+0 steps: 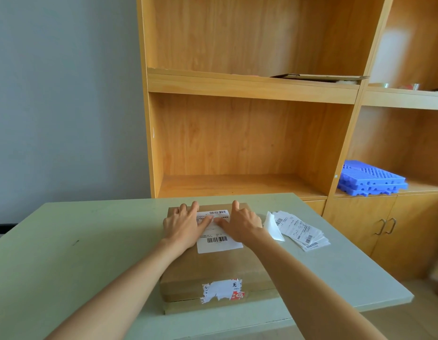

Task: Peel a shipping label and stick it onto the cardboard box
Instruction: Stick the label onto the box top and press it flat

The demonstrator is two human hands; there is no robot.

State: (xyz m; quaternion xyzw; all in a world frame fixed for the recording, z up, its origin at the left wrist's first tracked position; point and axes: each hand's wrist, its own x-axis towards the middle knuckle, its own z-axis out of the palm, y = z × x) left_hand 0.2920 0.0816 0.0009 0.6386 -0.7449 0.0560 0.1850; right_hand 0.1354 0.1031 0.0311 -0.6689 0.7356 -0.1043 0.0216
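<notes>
- Two sets of fingers lie flat on the shipping label (pixel 219 231): left-hand fingers (pixel 205 221) and right-hand fingers (pixel 222 222) spread loosely, tips nearly meeting at the label's middle, pinching nothing.
- We read this as the pressing-down step; label appears already off its backing and lying on the box top.
- Left hand (pixel 182 225) palm down, covering the label's left edge; two of its fingers reach past the label onto bare cardboard at the far side.
- Right hand (pixel 242 224) palm down too, thumb side inward, one finger pointing away toward the far box edge.
- Both forearms come in from the bottom of the view, converging over the box, wrists low and fairly straight.
- Label handling, our judgement: thin, light, floppy paper, sticky underneath, creases or traps air easily; best worked by smoothing from centre outward, not by gripping. If lifting is needed, take a corner.
- Label sits on the far half of the cardboard box (pixel 214 266), near edge free of the hands, barcodes visible.
- Box looks stiff and flat, a firm base for pressing; torn old sticker (pixel 222 289) on its near edge.
- Box rests on the pale green desk (pixel 90 231).
- Right of the box, apart from it: curled white backing sheet (pixel 273 228) and a fanned stack of spare labels (pixel 302 231).
</notes>
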